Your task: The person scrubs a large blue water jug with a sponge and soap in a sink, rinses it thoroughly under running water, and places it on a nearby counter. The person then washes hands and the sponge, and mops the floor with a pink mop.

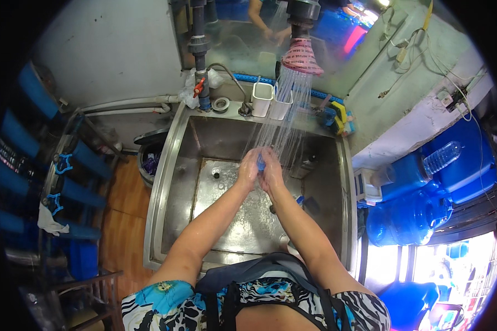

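Note:
Under a spread of falling water, my left hand point(248, 166) and my right hand point(272, 170) are held close together over the sink point(226, 212). Between the two palms shows a small blue object point(261, 162). Both hands close round it from the sides, and the fingers hide most of it, so I cannot tell its exact kind. The water comes from a pipe head wrapped in pink printed material point(302, 57), above and beyond my hands. Wet shine covers the steel bottom of the sink.
Two white plastic containers point(262, 99) stand on the sink's back ledge, beside a pipe with a red valve handle point(199, 87). Yellow and blue sponges point(339, 117) lie at the back right corner. Large blue water jugs point(406, 218) are at the right. A dark bin point(149, 157) stands left.

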The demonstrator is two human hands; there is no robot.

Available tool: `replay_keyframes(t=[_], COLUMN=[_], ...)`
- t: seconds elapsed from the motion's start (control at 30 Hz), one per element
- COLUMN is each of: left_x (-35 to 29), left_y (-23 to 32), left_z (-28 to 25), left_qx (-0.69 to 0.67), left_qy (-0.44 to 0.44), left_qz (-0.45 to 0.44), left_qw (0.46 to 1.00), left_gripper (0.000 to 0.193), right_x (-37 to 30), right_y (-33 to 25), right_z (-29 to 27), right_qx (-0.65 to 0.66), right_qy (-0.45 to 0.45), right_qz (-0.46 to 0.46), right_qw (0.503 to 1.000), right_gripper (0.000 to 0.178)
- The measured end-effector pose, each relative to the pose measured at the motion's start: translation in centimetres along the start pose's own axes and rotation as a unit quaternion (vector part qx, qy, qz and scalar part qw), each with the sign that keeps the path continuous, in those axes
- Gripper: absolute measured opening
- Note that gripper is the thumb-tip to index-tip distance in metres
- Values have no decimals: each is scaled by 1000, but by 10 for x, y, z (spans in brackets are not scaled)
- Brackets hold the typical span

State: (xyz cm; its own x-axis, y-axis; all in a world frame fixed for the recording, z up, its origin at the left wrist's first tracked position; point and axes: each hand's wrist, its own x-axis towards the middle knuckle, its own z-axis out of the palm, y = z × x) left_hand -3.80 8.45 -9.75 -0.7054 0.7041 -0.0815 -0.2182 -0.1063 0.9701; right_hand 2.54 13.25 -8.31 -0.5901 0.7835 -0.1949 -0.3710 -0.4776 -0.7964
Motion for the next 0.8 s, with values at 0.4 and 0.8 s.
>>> replay_keyframes(t=[0.4, 0.8], left_x=[99, 234], left_y=[46, 109], left_z=[-120, -125], left_qx=[95, -184], left_qy=[131, 239], left_qz=[29, -187], left_qw=[986, 935], left_gripper=[26, 61], right_x=[-9, -20], right_y=[-49, -81], right_z=[2, 31], right_qx=[239, -322], right_qy=[-64, -129], right_qz=[256, -47], right_qw=[935, 937], right_gripper=[52, 43])
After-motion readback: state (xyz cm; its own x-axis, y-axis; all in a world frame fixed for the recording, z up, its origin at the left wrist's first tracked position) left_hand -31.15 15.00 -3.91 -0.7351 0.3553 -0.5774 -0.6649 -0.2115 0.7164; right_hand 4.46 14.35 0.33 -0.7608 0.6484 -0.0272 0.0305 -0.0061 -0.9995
